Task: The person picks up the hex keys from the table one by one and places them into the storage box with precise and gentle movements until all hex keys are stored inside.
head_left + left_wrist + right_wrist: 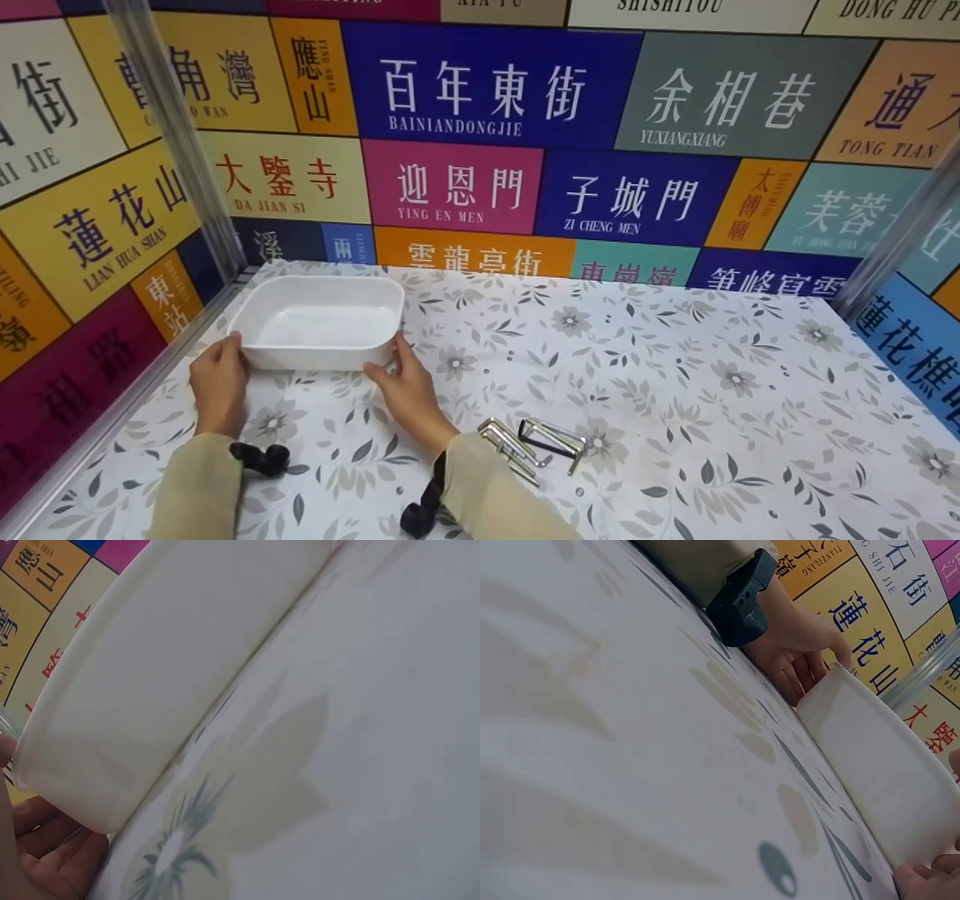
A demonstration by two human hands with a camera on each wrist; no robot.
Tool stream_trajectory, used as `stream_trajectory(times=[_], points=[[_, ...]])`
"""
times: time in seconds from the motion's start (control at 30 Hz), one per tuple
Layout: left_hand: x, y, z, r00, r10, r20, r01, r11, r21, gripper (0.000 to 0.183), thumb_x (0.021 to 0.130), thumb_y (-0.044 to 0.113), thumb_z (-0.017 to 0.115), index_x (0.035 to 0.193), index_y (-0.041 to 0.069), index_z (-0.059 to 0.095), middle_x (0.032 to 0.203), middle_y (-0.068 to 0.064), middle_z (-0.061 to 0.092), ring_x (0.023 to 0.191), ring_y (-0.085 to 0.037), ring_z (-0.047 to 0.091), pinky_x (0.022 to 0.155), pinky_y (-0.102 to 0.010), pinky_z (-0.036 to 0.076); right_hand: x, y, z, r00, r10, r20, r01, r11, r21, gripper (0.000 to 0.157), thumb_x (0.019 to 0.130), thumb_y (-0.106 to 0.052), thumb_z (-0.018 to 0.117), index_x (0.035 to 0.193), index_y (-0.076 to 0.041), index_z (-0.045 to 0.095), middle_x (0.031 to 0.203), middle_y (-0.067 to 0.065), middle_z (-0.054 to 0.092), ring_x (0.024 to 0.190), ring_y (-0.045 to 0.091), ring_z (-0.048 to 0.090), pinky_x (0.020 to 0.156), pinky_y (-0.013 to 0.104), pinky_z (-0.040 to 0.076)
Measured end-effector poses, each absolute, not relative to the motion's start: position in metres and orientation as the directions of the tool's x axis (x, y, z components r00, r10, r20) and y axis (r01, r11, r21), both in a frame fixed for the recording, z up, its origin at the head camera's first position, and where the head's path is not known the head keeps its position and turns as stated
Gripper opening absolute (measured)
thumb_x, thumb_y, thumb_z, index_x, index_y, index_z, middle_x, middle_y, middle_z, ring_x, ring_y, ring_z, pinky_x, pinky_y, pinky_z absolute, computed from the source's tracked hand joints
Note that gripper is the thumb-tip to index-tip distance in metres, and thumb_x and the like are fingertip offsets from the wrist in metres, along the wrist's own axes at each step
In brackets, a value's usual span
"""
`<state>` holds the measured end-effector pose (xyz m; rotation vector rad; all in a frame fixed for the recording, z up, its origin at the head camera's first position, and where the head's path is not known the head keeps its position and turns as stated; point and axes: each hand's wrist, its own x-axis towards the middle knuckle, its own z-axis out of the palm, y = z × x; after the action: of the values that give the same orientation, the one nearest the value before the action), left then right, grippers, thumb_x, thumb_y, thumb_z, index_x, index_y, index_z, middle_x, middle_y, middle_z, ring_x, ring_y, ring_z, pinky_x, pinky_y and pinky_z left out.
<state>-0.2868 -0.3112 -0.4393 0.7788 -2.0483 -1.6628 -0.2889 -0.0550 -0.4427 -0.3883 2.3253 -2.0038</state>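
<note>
"Where is the white, rounded-rectangular tray [300,358]?"

"On the white, floral-patterned tabletop [675,412], near its left rear corner. The bare left hand [219,379] and bare right hand [409,386] grip its 2 front corners, clamped on the walls; some fingers are hidden behind it."

"And rightward?"

"The tabletop stretches past overlapping gold, silver and black L-shaped metal keys [516,442], hard to count."

"Readable writing?"

"The dark blue wall panel [480,90] says BAINIANDONGJIE."

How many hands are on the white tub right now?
2 on the white tub: the left hand at its near left corner, the right hand at its near right corner.
</note>
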Motion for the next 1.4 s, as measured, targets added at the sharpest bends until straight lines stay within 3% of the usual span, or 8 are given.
stream_trajectory(times=[0.2, 0.43, 0.7, 0.83, 0.93, 1.07, 1.2, 1.4], points=[[-0.290, -0.304, -0.435, -0.794, -0.600, -0.100, -0.153, 0.038, 0.988, 0.059, 0.106, 0.044, 0.040, 0.149, 0.004, 0.048, 0.150, -0.018, 0.054, 0.130, -0.019, 0.055, 0.116, -0.033, 0.043, -0.286, -0.051, -0.439, -0.983, -0.143, 0.111, -0.129, 0.124, -0.984, 0.080, 0.094, -0.035, 0.066, 0.159, -0.007, 0.029, 0.161, 0.017, 0.038, 0.146, 0.034, 0.042, 0.120, 0.046, 0.036], [-0.292, -0.292, -0.430, -0.842, -0.531, -0.092, -0.099, -0.015, 0.995, 0.053, 0.106, 0.032, 0.043, 0.147, -0.002, 0.049, 0.148, -0.021, 0.052, 0.100, -0.002, 0.061, 0.096, -0.017, 0.053, -0.292, -0.038, -0.426, -0.998, -0.052, 0.041, -0.043, 0.026, -0.999, 0.076, 0.091, -0.031, 0.068, 0.154, -0.002, 0.038, 0.155, 0.019, 0.046, 0.142, 0.035, 0.047, 0.119, 0.044, 0.038], [-0.295, -0.280, -0.425, -0.894, -0.440, -0.086, -0.119, 0.048, 0.992, 0.058, 0.107, 0.030, 0.040, 0.162, 0.026, 0.022, 0.164, -0.008, 0.036, 0.139, -0.022, 0.050, 0.112, -0.030, 0.046, -0.303, -0.016, -0.412, -1.000, -0.023, -0.016, 0.017, -0.061, -0.998, 0.058, 0.093, -0.026, 0.063, 0.145, -0.003, 0.053, 0.149, 0.015, 0.056, 0.142, 0.029, 0.048, 0.122, 0.042, 0.035], [-0.295, -0.272, -0.422, -0.917, -0.388, -0.090, -0.123, 0.061, 0.991, 0.053, 0.108, 0.028, 0.038, 0.160, 0.025, 0.027, 0.167, -0.001, 0.027, 0.142, -0.021, 0.046, 0.108, -0.026, 0.049, -0.307, -0.008, -0.410, -0.999, -0.029, -0.027, 0.030, -0.103, -0.994, 0.057, 0.094, -0.025, 0.062, 0.146, -0.003, 0.052, 0.152, 0.013, 0.052, 0.143, 0.027, 0.047, 0.120, 0.043, 0.037], [-0.294, -0.267, -0.420, -0.918, -0.385, -0.095, -0.132, 0.071, 0.989, 0.053, 0.109, 0.029, 0.036, 0.160, 0.024, 0.025, 0.168, -0.001, 0.025, 0.147, -0.020, 0.042, 0.114, -0.031, 0.045, -0.309, -0.003, -0.409, -0.998, -0.016, -0.055, 0.056, -0.086, -0.995, 0.054, 0.094, -0.027, 0.063, 0.144, -0.007, 0.057, 0.123, 0.012, 0.069, 0.106, 0.019, 0.066, 0.092, 0.033, 0.054], [-0.295, -0.260, -0.420, -0.920, -0.384, -0.082, -0.119, 0.074, 0.990, 0.053, 0.110, 0.028, 0.034, 0.161, 0.020, 0.023, 0.167, -0.004, 0.027, 0.149, -0.021, 0.039, 0.118, -0.037, 0.041, -0.312, 0.004, -0.409, -0.997, -0.003, -0.073, 0.073, -0.045, -0.996, 0.053, 0.093, -0.030, 0.064, 0.142, -0.009, 0.059, 0.105, 0.009, 0.069, 0.081, 0.014, 0.058, 0.070, 0.024, 0.047], [-0.297, -0.249, -0.422, -0.924, -0.377, -0.057, -0.083, 0.052, 0.995, 0.052, 0.110, 0.024, 0.034, 0.160, 0.016, 0.024, 0.166, -0.008, 0.028, 0.148, -0.023, 0.040, 0.117, -0.037, 0.041, -0.312, 0.014, -0.409, -0.996, -0.026, -0.086, 0.087, -0.041, -0.995, 0.065, 0.095, -0.033, 0.062, 0.153, -0.010, 0.045, 0.147, 0.015, 0.057, 0.124, 0.025, 0.061, 0.103, 0.036, 0.051], [-0.298, -0.236, -0.422, -0.915, -0.404, -0.024, -0.058, 0.073, 0.996, 0.051, 0.110, 0.021, 0.033, 0.160, 0.013, 0.025, 0.164, -0.012, 0.032, 0.146, -0.024, 0.042, 0.116, -0.040, 0.043, -0.313, 0.028, -0.412, -0.993, -0.036, -0.110, 0.112, -0.073, -0.991, 0.065, 0.097, -0.032, 0.062, 0.155, -0.012, 0.041, 0.157, 0.014, 0.046, 0.131, 0.027, 0.057, 0.110, 0.043, 0.048]])
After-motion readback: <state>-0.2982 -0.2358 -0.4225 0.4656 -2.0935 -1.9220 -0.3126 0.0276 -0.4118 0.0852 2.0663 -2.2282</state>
